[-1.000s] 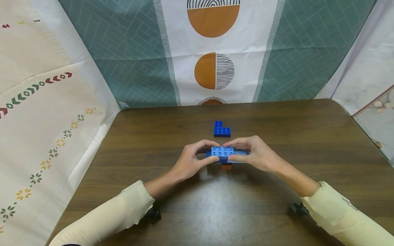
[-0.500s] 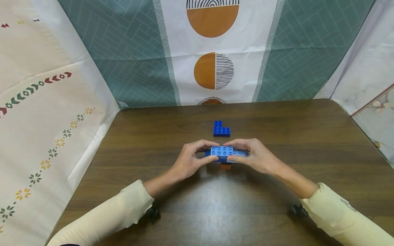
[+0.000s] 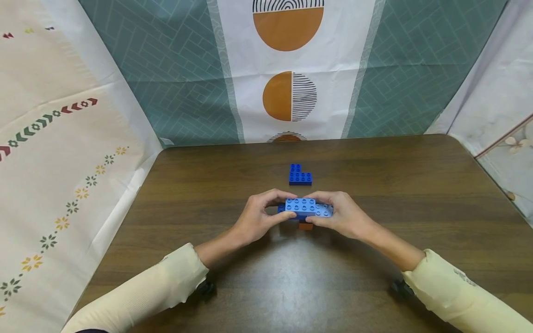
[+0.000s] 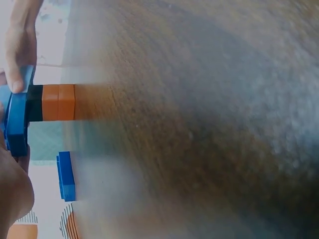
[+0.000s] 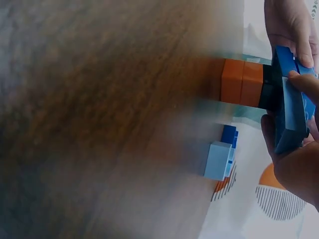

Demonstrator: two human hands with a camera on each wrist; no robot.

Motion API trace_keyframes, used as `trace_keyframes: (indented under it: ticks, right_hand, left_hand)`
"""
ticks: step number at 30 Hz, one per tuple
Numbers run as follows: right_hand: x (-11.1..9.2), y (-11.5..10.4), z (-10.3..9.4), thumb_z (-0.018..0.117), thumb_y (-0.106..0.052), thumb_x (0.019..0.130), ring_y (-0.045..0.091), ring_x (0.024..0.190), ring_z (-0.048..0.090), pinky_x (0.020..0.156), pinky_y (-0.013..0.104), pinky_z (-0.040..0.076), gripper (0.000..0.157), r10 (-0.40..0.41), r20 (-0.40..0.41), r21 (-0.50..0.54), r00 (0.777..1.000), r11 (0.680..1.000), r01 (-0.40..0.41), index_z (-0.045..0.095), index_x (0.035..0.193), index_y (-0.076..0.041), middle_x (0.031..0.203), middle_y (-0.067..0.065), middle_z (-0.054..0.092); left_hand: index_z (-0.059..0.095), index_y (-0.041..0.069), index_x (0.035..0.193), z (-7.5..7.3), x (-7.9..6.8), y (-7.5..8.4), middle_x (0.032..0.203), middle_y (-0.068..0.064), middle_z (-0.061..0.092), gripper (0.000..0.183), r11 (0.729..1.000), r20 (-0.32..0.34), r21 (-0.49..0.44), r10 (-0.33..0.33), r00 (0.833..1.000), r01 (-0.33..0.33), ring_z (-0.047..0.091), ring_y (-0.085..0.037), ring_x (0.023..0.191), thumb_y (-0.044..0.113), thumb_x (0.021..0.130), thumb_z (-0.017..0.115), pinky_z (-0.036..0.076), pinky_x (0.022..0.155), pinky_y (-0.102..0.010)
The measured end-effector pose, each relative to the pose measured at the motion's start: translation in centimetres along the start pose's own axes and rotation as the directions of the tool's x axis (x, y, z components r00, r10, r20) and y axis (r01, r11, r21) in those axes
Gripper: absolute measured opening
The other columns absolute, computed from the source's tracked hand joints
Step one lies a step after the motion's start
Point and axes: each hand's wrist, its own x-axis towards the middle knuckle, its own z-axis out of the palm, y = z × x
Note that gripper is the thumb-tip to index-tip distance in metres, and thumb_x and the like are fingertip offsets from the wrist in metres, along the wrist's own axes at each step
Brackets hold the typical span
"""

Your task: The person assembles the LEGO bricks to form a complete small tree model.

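Topping orange-footed stack [image 4: 46,102], studded light-blue brick [image 3: 300,205]

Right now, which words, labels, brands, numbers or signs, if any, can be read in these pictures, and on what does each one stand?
None can be read.
Right sleeve of pale yellow fabric: dark marks, too small to read.
Upper light blue plastic brick with round studs: no lettering can be made out.

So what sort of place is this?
Probably an indoor tabletop workspace: a brown wood-grain table, a teal and white patterned fabric backdrop, and a blue and orange plastic brick stack.
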Motion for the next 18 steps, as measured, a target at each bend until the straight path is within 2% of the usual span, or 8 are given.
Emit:
trace_keyframes:
  ticks: [6,12,18]
  right_hand:
    - [-0.07,0.05,0.14,0.087,-0.013,0.092,0.020,0.096,0.067,0.087,0.035,0.059,0.041,0.012,-0.012,-0.005,1.000,1.000,-0.012,0.073,0.130,-0.006,0.122,0.010,0.075]
    - [-0.35,0.08,0.03,0.079,-0.023,0.100,0.019,0.093,0.069,0.083,0.030,0.061,0.041,0.012,-0.001,0.054,1.000,0.998,-0.012,0.070,0.137,-0.010,0.124,0.006,0.074]
    - [-0.33,0.00,0.05,0.077,-0.022,0.101,0.018,0.092,0.069,0.083,0.031,0.061,0.039,0.001,-0.001,0.077,1.000,0.997,-0.001,0.070,0.137,-0.010,0.124,0.006,0.075]
  left_hand:
    - [0.073,0.010,0.127,0.01,0.09,0.07,0.123,0.000,0.075,0.033,1.000,0.007,0.010,0.008,1.000,-0.008,0.071,-0.011,0.114,0.015,0.096,0.082,0.057,0.100,-0.031]
    - [0.073,0.009,0.127,0.04,0.19,0.03,0.120,0.000,0.074,0.032,0.999,0.017,0.024,0.023,1.000,-0.023,0.071,-0.011,0.113,0.015,0.096,0.082,0.057,0.100,-0.029]
    - [0.069,0.011,0.135,-0.65,0.03,-0.20,0.130,0.000,0.072,0.042,0.998,0.070,0.059,0.024,0.997,-0.028,0.068,-0.013,0.120,0.020,0.096,0.083,0.055,0.105,-0.035]
